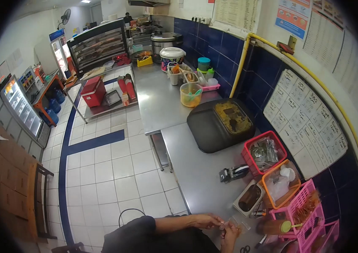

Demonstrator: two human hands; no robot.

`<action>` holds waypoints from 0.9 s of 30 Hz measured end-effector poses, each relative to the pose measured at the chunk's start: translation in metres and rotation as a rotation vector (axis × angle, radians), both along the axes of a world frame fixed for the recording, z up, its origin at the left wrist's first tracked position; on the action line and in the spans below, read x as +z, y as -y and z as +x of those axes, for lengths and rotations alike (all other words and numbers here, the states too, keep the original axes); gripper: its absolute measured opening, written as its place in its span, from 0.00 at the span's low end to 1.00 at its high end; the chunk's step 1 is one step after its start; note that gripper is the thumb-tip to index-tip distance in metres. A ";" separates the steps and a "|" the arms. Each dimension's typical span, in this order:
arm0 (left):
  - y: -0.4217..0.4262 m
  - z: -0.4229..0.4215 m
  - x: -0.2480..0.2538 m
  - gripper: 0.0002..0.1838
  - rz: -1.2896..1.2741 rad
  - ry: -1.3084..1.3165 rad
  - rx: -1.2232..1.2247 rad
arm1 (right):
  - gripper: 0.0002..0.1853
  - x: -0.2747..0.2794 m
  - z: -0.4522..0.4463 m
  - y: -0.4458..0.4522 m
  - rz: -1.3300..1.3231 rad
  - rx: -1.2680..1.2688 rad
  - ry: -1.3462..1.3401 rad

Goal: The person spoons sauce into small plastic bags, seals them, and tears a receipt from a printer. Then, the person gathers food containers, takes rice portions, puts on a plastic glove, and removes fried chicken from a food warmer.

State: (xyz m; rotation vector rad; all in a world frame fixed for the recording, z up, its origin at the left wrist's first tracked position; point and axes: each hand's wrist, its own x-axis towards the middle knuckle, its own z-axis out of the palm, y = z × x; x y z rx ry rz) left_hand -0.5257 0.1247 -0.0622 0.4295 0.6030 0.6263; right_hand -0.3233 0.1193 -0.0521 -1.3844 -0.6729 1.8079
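Note:
My left hand (209, 221) reaches in from the left over the edge of the steel counter, fingers pinched together. Close against it, my right hand (230, 234) is also closed, its fingertips almost meeting the left ones. Between and just beyond them shows a small clear plastic bag (242, 223), which both hands seem to grip; its contents are too small to make out. A metal container (248, 198) of dark brown food stands just past the hands. To their right are a brown-filled bottle with a green lid (274, 227), a marker (261, 241) and scissors (245, 249).
Along the wall stand a red basket (246, 154), an orange basket (267, 194) and pink baskets (290, 206). A tape dispenser (233, 173) and a black chair-seat-like pad (204, 126) lie on the counter (183, 160). Tiled floor (99, 185) extends left.

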 end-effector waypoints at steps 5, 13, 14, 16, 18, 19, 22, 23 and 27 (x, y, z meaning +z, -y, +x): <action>-0.001 0.002 -0.008 0.08 0.126 -0.184 0.027 | 0.08 0.013 0.006 0.009 -0.032 0.057 -0.122; -0.001 0.024 -0.001 0.09 0.808 -0.867 0.097 | 0.08 -0.005 0.006 0.009 0.195 0.026 0.350; -0.001 0.026 0.013 0.10 0.796 -1.036 0.072 | 0.08 -0.001 -0.002 0.014 0.309 -0.013 0.459; -0.006 0.025 0.024 0.11 0.811 -1.225 0.074 | 0.08 0.020 -0.026 0.017 0.549 -0.092 0.673; -0.004 0.031 0.025 0.14 0.861 -1.249 0.115 | 0.08 0.002 -0.031 0.009 0.656 -0.162 0.686; 0.003 0.034 0.028 0.13 0.842 -1.239 0.120 | 0.08 -0.005 -0.029 0.014 0.698 -0.196 0.696; -0.002 0.029 0.031 0.11 0.831 -1.207 0.172 | 0.07 0.009 -0.022 0.011 0.634 -0.224 0.530; -0.004 0.027 0.019 0.11 0.820 -1.181 0.223 | 0.08 0.011 -0.021 0.015 0.602 -0.171 0.518; -0.017 0.012 0.024 0.09 0.739 -1.022 0.332 | 0.19 -0.005 -0.020 0.013 0.628 -0.110 0.507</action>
